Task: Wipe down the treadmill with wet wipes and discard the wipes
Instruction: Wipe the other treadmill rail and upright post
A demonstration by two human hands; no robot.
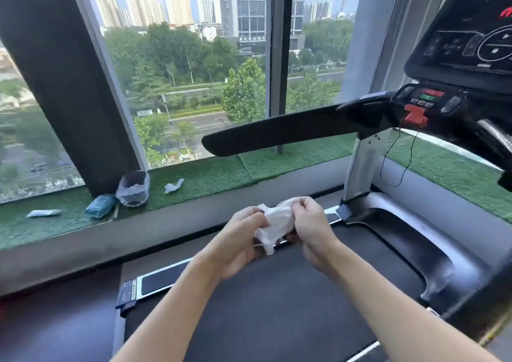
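Left hand and right hand both pinch a crumpled wet wipe above the treadmill belt; handrail at twelve o'clock, well clear.

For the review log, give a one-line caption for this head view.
Both hands, left and right, bunch a white wipe above the treadmill belt.

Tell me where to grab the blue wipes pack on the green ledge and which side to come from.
Take the blue wipes pack across its two long sides, near the middle, coming down from above. It lies flat on the green ledge, so the top is open. The small lined bin stands close on its right, so keep fingers off that end. Both hands hold the wipe; one must let go first.
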